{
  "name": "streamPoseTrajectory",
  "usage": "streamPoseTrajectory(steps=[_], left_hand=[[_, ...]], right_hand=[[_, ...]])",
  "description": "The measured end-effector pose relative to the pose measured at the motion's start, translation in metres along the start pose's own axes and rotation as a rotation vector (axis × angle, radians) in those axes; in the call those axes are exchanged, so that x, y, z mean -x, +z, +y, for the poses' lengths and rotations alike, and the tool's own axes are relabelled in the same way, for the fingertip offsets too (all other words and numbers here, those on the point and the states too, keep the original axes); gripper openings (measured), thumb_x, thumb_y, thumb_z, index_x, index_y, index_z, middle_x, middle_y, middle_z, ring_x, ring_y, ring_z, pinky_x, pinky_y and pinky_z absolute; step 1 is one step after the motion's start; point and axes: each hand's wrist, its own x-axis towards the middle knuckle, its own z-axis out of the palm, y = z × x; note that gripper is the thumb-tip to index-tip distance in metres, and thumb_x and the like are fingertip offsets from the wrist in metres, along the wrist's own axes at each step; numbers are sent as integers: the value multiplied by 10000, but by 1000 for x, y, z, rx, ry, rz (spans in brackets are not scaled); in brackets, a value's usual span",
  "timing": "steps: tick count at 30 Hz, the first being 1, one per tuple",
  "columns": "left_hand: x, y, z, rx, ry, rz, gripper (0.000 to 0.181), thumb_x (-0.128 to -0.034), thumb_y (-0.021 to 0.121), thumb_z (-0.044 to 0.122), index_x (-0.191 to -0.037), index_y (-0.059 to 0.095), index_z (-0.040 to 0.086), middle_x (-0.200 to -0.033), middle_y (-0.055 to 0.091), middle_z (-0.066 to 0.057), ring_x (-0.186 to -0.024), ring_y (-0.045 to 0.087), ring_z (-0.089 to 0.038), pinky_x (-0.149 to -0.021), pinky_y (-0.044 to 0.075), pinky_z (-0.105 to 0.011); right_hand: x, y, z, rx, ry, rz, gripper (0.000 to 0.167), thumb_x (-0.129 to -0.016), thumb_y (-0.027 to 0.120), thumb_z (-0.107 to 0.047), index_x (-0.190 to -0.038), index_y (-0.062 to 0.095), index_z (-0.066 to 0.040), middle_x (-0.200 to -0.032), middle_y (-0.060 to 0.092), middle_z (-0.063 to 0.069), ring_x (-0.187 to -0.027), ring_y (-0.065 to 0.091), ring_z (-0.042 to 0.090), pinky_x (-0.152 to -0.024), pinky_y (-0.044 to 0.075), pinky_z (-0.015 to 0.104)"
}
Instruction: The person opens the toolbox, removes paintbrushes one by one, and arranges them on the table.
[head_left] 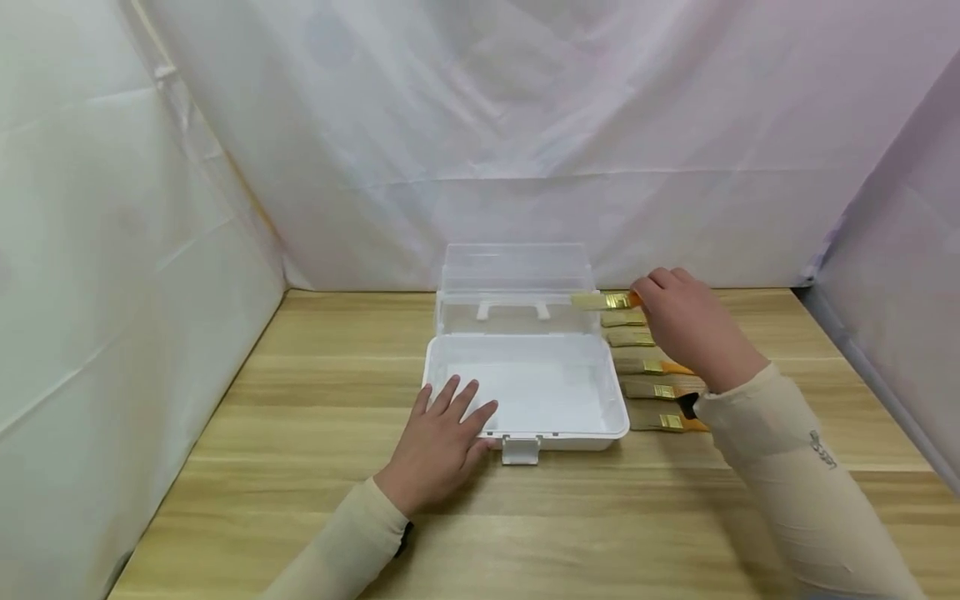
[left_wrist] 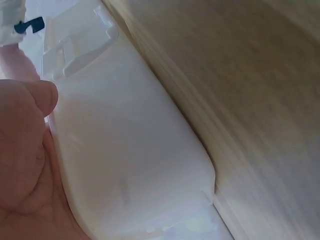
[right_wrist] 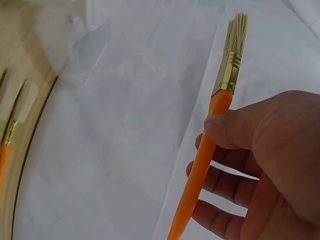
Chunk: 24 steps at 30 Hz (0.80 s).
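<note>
A white plastic box (head_left: pixel 525 396) lies on the table with its clear lid (head_left: pixel 517 267) tipped back. My left hand (head_left: pixel 442 446) rests on the box's front left rim, fingers spread over the inside. In the left wrist view the thumb lies along the edge of the box wall (left_wrist: pixel 130 130). Up in the air right of the lid, my right hand (head_left: pixel 693 321) pinches a paintbrush (right_wrist: pixel 200 160) by its orange handle, thumb on one side and fingers on the other. The brush's pale bristles point left in the head view.
Several more paintbrushes (head_left: pixel 641 390) lie in a column on the wooden table (head_left: pixel 322 417), right of the box, bristles to the left. The right forearm partly covers them. A white latch (head_left: pixel 521 451) hangs at the box's front. White cloth (head_left: pixel 510 125) walls the back and sides.
</note>
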Motion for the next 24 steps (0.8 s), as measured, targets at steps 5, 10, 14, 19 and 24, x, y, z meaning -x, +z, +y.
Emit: streamPoseTrajectory(steps=[5, 10, 14, 19, 24], left_hand=[[2, 1, -3, 2, 6, 19, 476, -1030, 453, 469, -1418, 553, 211, -1491, 467, -143, -1411, 358, -380, -1083, 270, -642], [5, 0, -6, 3, 0, 32, 471, -1024, 475, 463, -1405, 568, 202, -1479, 480, -149, -1402, 372, -386, -1082, 274, -643], [8, -1, -7, 9, -11, 25, 476, -1022, 478, 469, -1404, 571, 202, -1480, 480, -148, -1403, 371, -385, -1084, 268, -644], [10, -2, -7, 23, -9, 34, 476, -1019, 488, 465, -1404, 573, 199, -1479, 481, -148, -1402, 372, -385, -1082, 265, -648], [10, -2, -8, 25, -13, 30, 480, -1022, 477, 469, -1411, 567, 204, -1484, 475, -146, -1408, 363, -383, -1088, 257, -645]], right_hand=[[21, 2, 5, 39, 18, -8, 175, -876, 660, 52, -1047, 641, 19, -1020, 626, 179, -966, 583, 380, -795, 511, 494], [40, 7, 9, 38, 5, 32, 147, -849, 685, 67, -980, 647, 13, -936, 629, 162, -894, 602, 372, -747, 520, 496], [56, 12, 12, 32, 7, 9, 142, -833, 697, 64, -950, 638, 8, -896, 619, 153, -844, 597, 370, -664, 522, 498], [77, 18, 15, 20, 25, -32, 140, -827, 705, 65, -918, 630, -10, -883, 617, 124, -837, 603, 355, -640, 527, 481], [97, 23, 16, 22, 32, -69, 155, -817, 722, 45, -920, 630, -25, -851, 600, 81, -780, 587, 308, -568, 507, 404]])
